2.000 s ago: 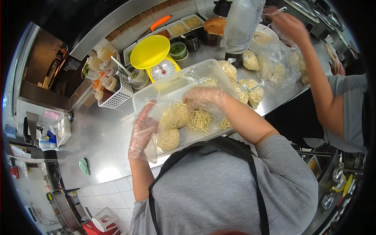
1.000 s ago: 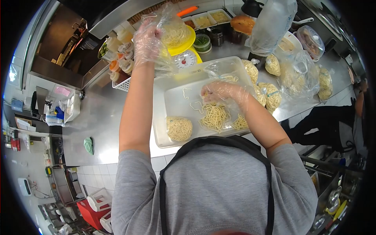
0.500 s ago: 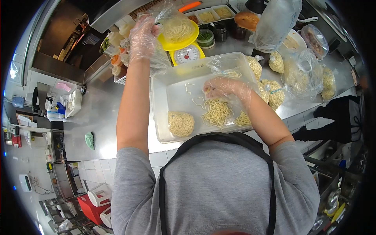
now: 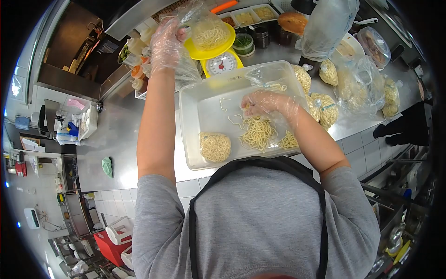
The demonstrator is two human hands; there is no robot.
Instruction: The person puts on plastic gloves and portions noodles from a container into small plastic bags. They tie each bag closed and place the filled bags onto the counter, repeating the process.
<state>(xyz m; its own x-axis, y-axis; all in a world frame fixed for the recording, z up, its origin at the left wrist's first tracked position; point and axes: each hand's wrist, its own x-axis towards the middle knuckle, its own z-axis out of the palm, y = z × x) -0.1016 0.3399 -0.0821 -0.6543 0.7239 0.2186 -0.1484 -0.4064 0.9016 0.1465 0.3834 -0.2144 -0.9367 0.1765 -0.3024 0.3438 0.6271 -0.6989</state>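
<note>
My left hand (image 4: pixel 166 41), in a clear plastic glove, is closed on the edge of a clear plastic bag (image 4: pixel 189 15). Noodles (image 4: pixel 210 36) in that bag rest on the yellow pan (image 4: pixel 224 50) of a kitchen scale (image 4: pixel 222 64). My gloved right hand (image 4: pixel 261 103) is low inside a translucent plastic bin (image 4: pixel 193 160), its fingers curled on a few strands at the top of a loose noodle pile (image 4: pixel 258 135). A packed bag of noodles (image 4: pixel 215 147) lies in the bin's near left corner.
Several filled noodle bags (image 4: pixel 325 111) stand right of the bin. Behind them are a large plastic bag (image 4: pixel 327 32) and a lidded container (image 4: pixel 374 49). Squeeze bottles (image 4: pixel 138 84) are by my left arm. A green cloth (image 4: pixel 107 167) lies on the steel counter (image 4: pixel 118 135).
My left hand has shifted slightly left and down, still on the bag. My right hand stays over the noodle pile. A person in dark clothes at the right has moved farther toward the edge.
</note>
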